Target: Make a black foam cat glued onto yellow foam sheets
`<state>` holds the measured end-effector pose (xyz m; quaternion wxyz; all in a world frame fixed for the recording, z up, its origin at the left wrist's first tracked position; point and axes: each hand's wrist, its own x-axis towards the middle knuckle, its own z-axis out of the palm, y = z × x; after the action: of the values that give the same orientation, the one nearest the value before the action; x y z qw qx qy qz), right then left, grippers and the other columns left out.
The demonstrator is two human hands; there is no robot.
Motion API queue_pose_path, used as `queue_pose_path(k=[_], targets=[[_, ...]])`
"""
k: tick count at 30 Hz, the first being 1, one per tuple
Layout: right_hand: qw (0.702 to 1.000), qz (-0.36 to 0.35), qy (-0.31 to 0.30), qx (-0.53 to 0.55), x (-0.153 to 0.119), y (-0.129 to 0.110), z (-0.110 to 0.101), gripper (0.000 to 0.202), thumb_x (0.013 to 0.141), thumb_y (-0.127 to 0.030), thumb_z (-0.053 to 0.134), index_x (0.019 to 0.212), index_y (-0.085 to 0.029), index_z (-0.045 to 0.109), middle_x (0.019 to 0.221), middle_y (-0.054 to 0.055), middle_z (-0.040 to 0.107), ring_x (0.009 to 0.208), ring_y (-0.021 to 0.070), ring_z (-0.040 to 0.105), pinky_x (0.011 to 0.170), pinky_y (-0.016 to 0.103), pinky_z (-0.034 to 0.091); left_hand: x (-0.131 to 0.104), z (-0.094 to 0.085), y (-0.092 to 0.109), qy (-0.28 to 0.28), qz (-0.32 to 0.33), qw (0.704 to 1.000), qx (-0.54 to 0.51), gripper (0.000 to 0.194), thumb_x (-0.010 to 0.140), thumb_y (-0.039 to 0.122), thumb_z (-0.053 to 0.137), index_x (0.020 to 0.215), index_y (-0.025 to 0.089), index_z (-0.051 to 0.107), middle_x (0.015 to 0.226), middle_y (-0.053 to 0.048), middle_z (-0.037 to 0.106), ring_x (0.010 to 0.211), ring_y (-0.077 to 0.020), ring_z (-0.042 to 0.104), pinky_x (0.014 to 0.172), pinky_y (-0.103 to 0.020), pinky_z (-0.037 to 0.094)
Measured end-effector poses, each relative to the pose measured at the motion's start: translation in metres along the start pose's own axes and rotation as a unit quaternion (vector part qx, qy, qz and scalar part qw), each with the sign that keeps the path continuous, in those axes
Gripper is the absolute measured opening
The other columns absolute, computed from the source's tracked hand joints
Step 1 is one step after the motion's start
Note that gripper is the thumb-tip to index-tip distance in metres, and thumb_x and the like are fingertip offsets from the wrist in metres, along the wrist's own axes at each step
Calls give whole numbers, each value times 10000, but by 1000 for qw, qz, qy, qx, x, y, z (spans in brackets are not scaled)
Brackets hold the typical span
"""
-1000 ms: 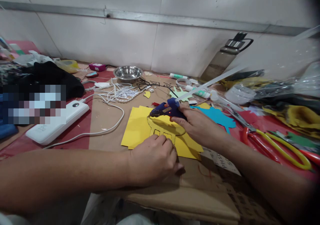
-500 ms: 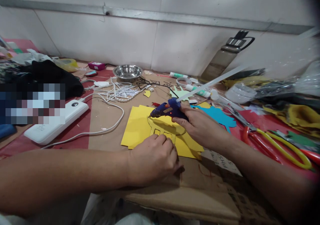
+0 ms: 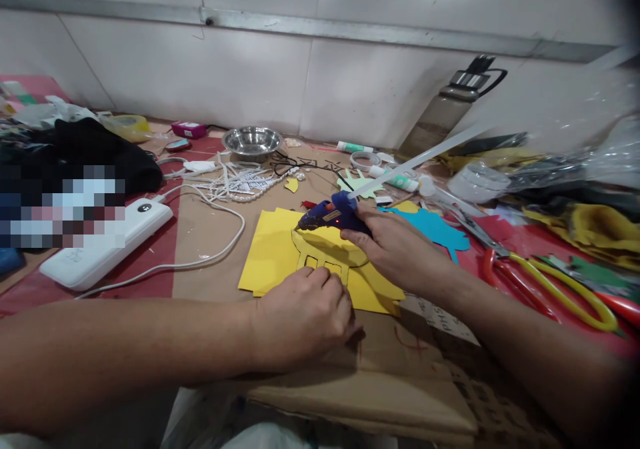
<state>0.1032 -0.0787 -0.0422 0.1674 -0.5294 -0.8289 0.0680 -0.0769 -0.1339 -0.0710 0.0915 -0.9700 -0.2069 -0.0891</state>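
Glue gun at the yellow outline, both hands nearly unmoved

Nearest: flattened cardboard (image 3: pixel 370 396) under the work. Left hand (image 3: pixel 305 316) on the lower part of the yellow sheets (image 3: pixel 263 249), fingers curled and pressed together; tips hidden, cannot tell if they pinch anything

Right hand (image 3: pixel 400 242) wrapped round the blue glue gun (image 3: pixel 337 217), thumb along the handle, other fingers mostly hidden. Gun lies above the sheets, nozzle at the drawn outline's upper left; cannot tell if it touches

Change: slight shift of view only; nozzle remains by the same stretch, which suggests careful work at one spot

Right side: scissors (image 3: pixel 500 252), blue cutout (image 3: pixel 435 229). Left side: white power bank (image 3: pixel 110 242)

Farther: pale green cutout (image 3: pixel 357 184), metal bowl (image 3: pixel 253 142), bottle (image 3: pixel 437 119) leaning at the wall (image 3: pixel 200 82)
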Motion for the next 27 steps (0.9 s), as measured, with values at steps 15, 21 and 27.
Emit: queue_pose_path(k=[15,21,27], targets=[[999,18,-32,-1,-5,0,-5,296,951,-312,461,1143,-165,632,1215,138,690,1113,297,641,924,416,504,-1,0,0,-7,-2,1000,0,363,1003,317,406,906,100,681,863,-131,683,847,-252,650,697,-379,526],[997,47,-61,-13,-9,1,-15,386,942,-331,461,1232,-122,606,1268,170,666,1211,309,604,1005,434,476,-1,2,1,1,-5,1000,-1,379,1009,312,388,923,97,687,893,-135,692,862,-263,659,723,-389,531],[997,41,-68,-11,-7,-1,-15,379,943,-326,457,1229,-134,616,1256,158,676,1182,296,622,988,421,489,-1,0,1,0,0,1000,-2,363,1005,315,407,909,98,681,880,-137,688,872,-251,656,750,-383,536]])
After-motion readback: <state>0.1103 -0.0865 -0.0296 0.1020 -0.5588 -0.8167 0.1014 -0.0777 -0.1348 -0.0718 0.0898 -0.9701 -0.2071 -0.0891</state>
